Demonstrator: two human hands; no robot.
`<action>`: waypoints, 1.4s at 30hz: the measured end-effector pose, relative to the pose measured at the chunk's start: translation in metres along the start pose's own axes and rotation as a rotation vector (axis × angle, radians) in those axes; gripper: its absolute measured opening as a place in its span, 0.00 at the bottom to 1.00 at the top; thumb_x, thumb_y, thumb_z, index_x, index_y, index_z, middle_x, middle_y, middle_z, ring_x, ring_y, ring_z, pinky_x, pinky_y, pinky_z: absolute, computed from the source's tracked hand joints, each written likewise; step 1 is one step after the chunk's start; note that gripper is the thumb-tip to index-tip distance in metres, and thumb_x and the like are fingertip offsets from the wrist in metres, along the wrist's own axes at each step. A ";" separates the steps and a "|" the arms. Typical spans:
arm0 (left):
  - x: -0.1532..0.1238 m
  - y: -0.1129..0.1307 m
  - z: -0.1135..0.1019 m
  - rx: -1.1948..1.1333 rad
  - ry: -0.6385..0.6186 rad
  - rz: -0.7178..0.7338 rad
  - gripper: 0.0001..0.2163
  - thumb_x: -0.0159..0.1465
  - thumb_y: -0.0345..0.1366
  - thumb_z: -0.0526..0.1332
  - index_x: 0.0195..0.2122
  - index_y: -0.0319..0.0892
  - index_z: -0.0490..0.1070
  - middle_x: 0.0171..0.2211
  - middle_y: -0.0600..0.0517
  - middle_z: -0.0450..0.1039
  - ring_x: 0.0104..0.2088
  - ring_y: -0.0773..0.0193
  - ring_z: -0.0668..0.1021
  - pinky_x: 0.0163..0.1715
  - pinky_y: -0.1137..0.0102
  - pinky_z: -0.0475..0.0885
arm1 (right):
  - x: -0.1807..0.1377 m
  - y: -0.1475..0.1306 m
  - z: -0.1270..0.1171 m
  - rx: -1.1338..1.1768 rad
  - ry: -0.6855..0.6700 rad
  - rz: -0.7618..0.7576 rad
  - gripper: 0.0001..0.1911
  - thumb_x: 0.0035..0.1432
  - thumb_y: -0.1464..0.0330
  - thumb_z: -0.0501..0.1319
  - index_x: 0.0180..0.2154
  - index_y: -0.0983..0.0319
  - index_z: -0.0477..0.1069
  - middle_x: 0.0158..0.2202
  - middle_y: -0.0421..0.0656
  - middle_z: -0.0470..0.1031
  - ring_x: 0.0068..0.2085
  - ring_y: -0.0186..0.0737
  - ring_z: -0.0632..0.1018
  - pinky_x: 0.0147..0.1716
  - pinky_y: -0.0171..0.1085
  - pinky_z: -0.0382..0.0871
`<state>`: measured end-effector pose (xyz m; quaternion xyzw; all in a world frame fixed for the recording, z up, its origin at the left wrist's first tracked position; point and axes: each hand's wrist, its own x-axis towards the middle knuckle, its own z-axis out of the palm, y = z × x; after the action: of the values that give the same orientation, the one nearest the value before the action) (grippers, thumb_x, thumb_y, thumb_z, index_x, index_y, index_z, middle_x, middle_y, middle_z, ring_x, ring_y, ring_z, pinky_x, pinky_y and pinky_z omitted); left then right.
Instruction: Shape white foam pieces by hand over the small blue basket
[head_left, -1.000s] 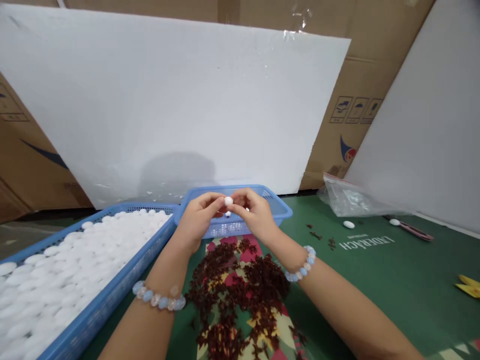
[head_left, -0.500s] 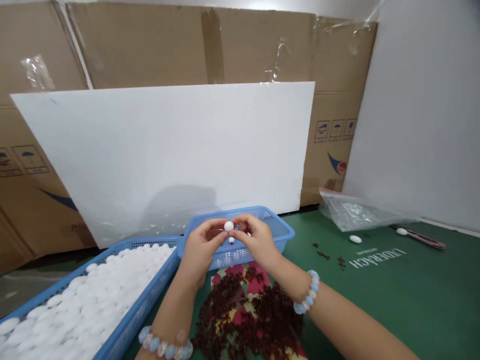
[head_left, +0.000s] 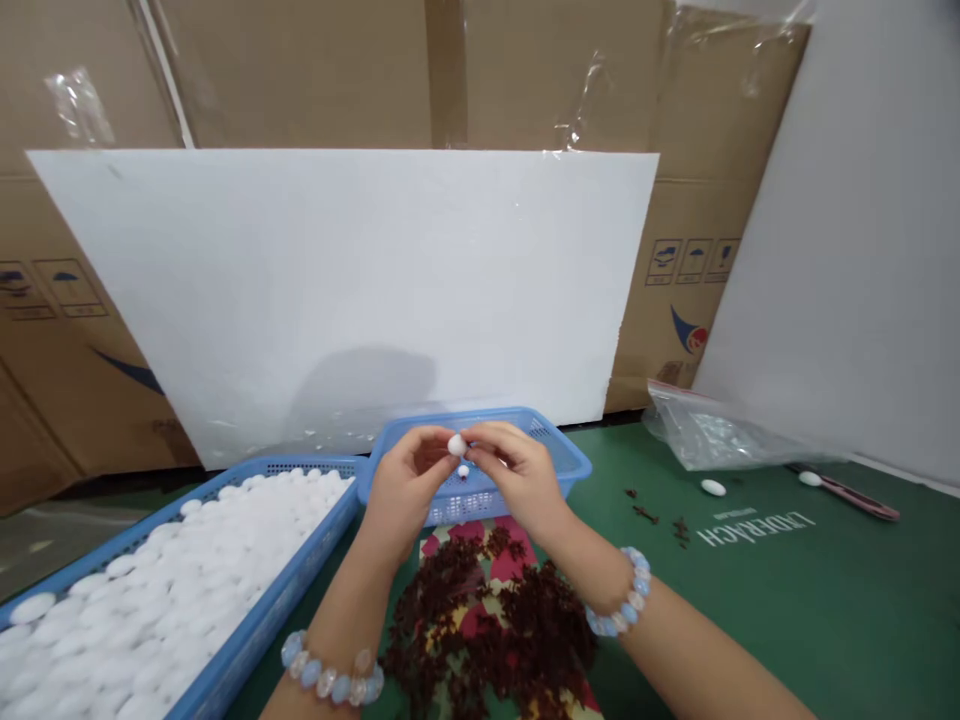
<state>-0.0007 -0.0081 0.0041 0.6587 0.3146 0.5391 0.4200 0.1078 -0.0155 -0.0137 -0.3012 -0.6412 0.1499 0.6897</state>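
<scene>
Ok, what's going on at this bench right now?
A person's left hand and right hand pinch one small white piece above the small blue basket. A big blue tray full of similar white pieces sits at the left; a heap of dark red bits lies below the hands on the green table.

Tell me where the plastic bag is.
Head view, right side: the plastic bag lies on the green mat, just behind a loose white bead.

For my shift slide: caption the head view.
Left hand and right hand pinch a white bead over a small blue basket, near dark red pieces.
</scene>
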 end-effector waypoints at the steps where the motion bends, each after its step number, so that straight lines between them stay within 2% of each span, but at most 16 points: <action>1: 0.000 0.001 -0.001 0.015 -0.009 0.006 0.03 0.45 0.30 0.57 0.22 0.40 0.62 0.20 0.58 0.65 0.24 0.71 0.68 0.25 0.77 0.64 | 0.000 -0.001 0.000 0.004 -0.003 -0.009 0.07 0.41 0.76 0.54 0.23 0.60 0.68 0.25 0.40 0.70 0.29 0.34 0.70 0.27 0.33 0.65; 10: 0.000 0.012 -0.008 0.163 -0.087 0.051 0.03 0.46 0.31 0.57 0.24 0.43 0.65 0.23 0.57 0.67 0.27 0.69 0.69 0.27 0.77 0.63 | -0.002 -0.001 -0.002 0.003 0.006 0.004 0.06 0.42 0.75 0.53 0.25 0.60 0.66 0.23 0.39 0.68 0.23 0.30 0.69 0.24 0.32 0.64; 13: -0.001 0.018 -0.010 0.258 -0.090 0.107 0.03 0.46 0.32 0.57 0.24 0.44 0.66 0.24 0.57 0.68 0.28 0.68 0.69 0.28 0.76 0.63 | -0.002 -0.006 -0.002 -0.025 0.014 -0.069 0.05 0.42 0.75 0.53 0.25 0.60 0.65 0.24 0.38 0.68 0.25 0.30 0.69 0.24 0.31 0.64; 19: -0.004 0.027 -0.012 0.435 -0.014 0.230 0.04 0.45 0.33 0.58 0.24 0.46 0.68 0.24 0.56 0.69 0.27 0.66 0.70 0.28 0.74 0.63 | -0.003 -0.008 0.002 -0.026 0.044 -0.179 0.06 0.45 0.76 0.52 0.26 0.60 0.62 0.26 0.40 0.67 0.27 0.30 0.69 0.25 0.31 0.65; 26: -0.010 0.032 -0.011 0.264 -0.037 0.208 0.04 0.45 0.31 0.58 0.21 0.47 0.68 0.22 0.58 0.70 0.26 0.69 0.70 0.25 0.78 0.64 | -0.006 -0.007 0.004 0.068 0.102 -0.238 0.06 0.45 0.75 0.52 0.26 0.59 0.59 0.26 0.39 0.64 0.28 0.31 0.68 0.24 0.32 0.64; 34: -0.011 0.035 -0.006 0.033 -0.072 0.128 0.03 0.44 0.30 0.59 0.20 0.46 0.69 0.20 0.59 0.70 0.23 0.73 0.71 0.22 0.83 0.65 | -0.007 -0.010 0.004 0.063 0.065 -0.292 0.08 0.45 0.77 0.52 0.25 0.58 0.59 0.25 0.38 0.62 0.26 0.30 0.66 0.23 0.31 0.63; 42: -0.010 0.037 -0.015 -0.097 -0.160 -0.082 0.03 0.43 0.29 0.59 0.18 0.44 0.67 0.18 0.59 0.68 0.21 0.74 0.70 0.21 0.82 0.66 | -0.007 -0.014 0.006 -0.043 0.026 -0.362 0.07 0.44 0.77 0.54 0.25 0.59 0.60 0.23 0.37 0.64 0.24 0.28 0.67 0.21 0.29 0.64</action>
<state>-0.0187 -0.0306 0.0332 0.6652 0.2801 0.4817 0.4970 0.0988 -0.0297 -0.0109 -0.1977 -0.6791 0.0057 0.7069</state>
